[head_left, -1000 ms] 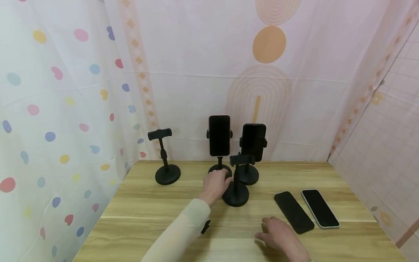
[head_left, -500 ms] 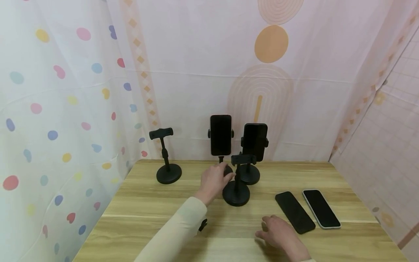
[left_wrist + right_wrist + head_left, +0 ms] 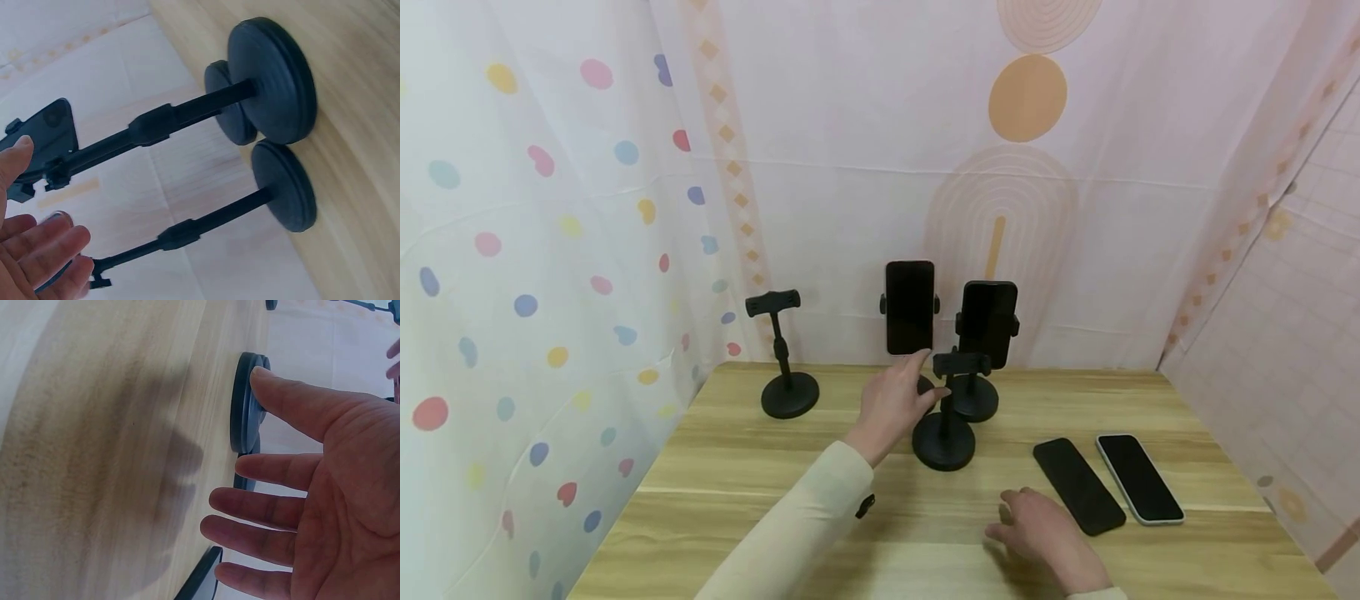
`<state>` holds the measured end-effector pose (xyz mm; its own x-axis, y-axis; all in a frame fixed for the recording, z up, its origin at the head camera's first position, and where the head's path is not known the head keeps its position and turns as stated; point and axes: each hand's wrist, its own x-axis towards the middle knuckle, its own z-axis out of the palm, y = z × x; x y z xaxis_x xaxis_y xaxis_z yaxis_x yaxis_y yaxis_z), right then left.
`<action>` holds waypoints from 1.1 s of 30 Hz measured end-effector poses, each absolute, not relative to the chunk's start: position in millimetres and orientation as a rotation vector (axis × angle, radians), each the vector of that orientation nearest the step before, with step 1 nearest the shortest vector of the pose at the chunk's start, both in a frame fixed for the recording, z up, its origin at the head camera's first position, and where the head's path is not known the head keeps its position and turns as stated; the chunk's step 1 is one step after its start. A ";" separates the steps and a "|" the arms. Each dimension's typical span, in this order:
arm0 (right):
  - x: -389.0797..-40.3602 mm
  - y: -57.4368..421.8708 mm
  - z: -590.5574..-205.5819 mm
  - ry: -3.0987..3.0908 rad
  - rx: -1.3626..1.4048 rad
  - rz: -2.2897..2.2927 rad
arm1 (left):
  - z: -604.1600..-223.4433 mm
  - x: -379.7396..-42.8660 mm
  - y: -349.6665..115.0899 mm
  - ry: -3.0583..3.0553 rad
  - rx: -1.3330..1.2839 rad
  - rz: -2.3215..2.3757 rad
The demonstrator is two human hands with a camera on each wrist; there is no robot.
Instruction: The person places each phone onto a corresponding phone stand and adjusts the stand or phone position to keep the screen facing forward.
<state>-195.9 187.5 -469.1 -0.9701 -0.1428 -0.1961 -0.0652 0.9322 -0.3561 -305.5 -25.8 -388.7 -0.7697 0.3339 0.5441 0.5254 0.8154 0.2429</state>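
Note:
My left hand hovers between the black phone stands with thumb and fingers spread, holding nothing. Right beside it stands the front phone stand, its clamp bare. Behind the hand, one upright phone sits clamped in a stand whose base the hand partly covers. Another clamped phone is just right of it. In the left wrist view, the fingers are loosely bent near the stands' upper ends. Low over the table, my right hand has relaxed fingers and a bare palm.
A further phone stand with a bare clamp is at the back left. Two phones lie flat on the right: a dark one and a pale-edged one. Patterned curtains enclose the wooden table behind and on the sides.
My left hand has come up from the rear stand's base, its thumb and fingers spreading apart near the front stand. My right hand stays nearly still. The whole head view shifts slightly.

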 end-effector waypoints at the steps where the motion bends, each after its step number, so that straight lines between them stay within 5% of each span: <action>1: -195.8 187.6 -468.8 2.875 -0.159 -0.517 | -386.2 -304.5 -24.9 -2.505 -0.643 -0.518; 33: -197.0 190.5 -471.7 2.851 -0.154 -0.528 | -346.0 -295.2 0.2 -2.363 -0.900 -0.183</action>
